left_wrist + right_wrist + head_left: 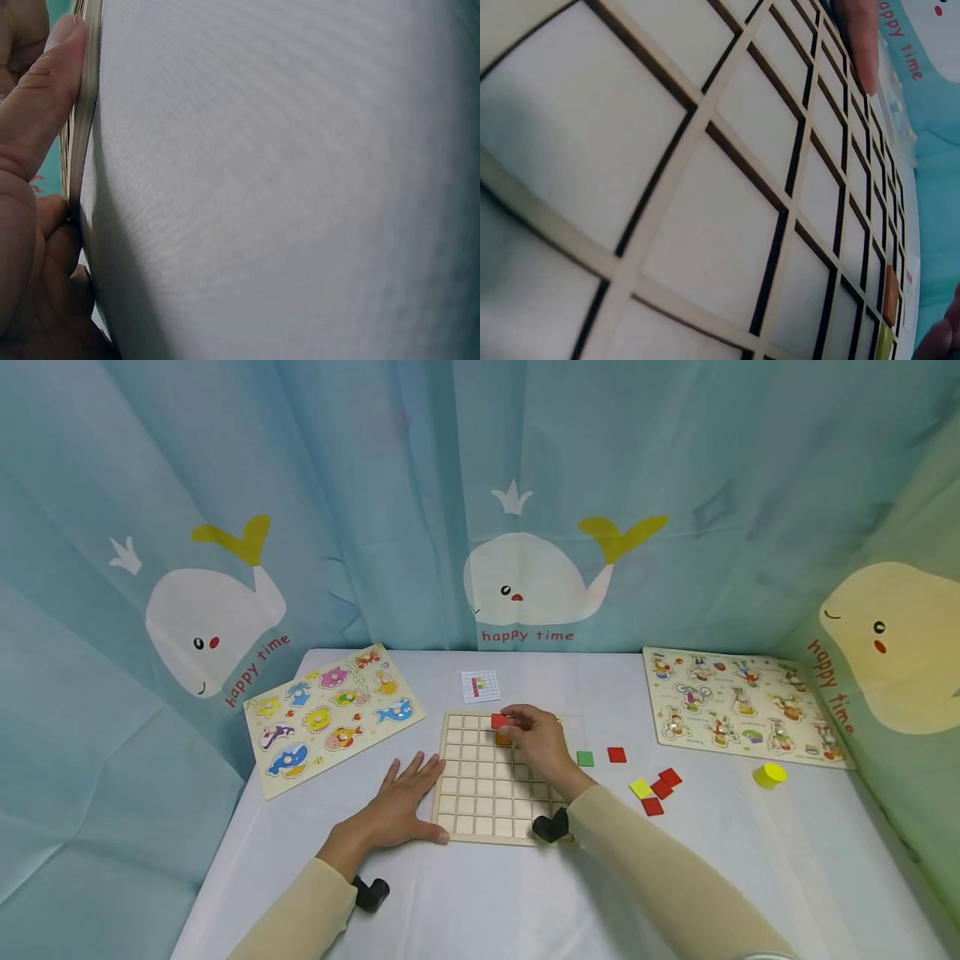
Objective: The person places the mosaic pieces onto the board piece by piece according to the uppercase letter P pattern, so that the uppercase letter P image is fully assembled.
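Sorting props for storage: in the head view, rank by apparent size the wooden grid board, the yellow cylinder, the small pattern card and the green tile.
1. wooden grid board
2. small pattern card
3. yellow cylinder
4. green tile
The card and cylinder look close; the card lies farther away.

Grid board (480,793) at centre of the table (465,902), small pattern card (480,686) just behind it. Left hand (397,802) flat against the board's left edge; right hand (540,745) over its upper right part, pinching a square tile (498,721). Loose tiles (656,787) scattered right of the board — a small cylinder (768,774) farther right. Animal puzzle (333,714) at left of the frame, another puzzle board (742,703) at right, curtain (480,485) behind everything.
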`<state>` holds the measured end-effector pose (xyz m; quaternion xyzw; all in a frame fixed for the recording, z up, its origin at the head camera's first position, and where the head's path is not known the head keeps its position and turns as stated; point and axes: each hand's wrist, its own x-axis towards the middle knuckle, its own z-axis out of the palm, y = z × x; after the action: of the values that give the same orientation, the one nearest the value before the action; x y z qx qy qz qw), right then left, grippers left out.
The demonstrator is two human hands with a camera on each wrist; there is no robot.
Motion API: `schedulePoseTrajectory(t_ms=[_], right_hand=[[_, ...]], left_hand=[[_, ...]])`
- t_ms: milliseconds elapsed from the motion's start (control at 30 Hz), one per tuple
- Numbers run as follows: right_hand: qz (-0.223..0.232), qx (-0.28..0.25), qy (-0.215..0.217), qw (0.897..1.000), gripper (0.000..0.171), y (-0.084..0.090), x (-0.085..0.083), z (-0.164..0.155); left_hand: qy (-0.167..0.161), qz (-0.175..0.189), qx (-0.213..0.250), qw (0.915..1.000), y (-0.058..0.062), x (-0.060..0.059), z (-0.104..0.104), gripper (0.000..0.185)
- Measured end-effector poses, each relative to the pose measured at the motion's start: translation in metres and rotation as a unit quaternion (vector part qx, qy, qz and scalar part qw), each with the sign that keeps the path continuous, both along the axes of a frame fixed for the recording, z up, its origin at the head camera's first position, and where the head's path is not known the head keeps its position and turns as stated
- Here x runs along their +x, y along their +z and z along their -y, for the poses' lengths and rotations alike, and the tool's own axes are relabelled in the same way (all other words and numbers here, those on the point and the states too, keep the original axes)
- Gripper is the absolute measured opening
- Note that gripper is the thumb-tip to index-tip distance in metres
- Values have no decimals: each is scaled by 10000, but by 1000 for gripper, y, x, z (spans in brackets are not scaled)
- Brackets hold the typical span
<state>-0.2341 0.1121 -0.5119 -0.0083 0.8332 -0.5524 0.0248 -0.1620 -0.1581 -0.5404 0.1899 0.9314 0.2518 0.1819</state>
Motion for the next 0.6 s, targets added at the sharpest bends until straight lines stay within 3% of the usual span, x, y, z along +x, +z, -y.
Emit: schedulePoseTrajectory(t_ms=[600], right_hand=[[-394, 792, 219, 9958, 23, -18, -6, 9]], left_hand=[[21, 47, -10, 10000, 1, 0, -1, 119]])
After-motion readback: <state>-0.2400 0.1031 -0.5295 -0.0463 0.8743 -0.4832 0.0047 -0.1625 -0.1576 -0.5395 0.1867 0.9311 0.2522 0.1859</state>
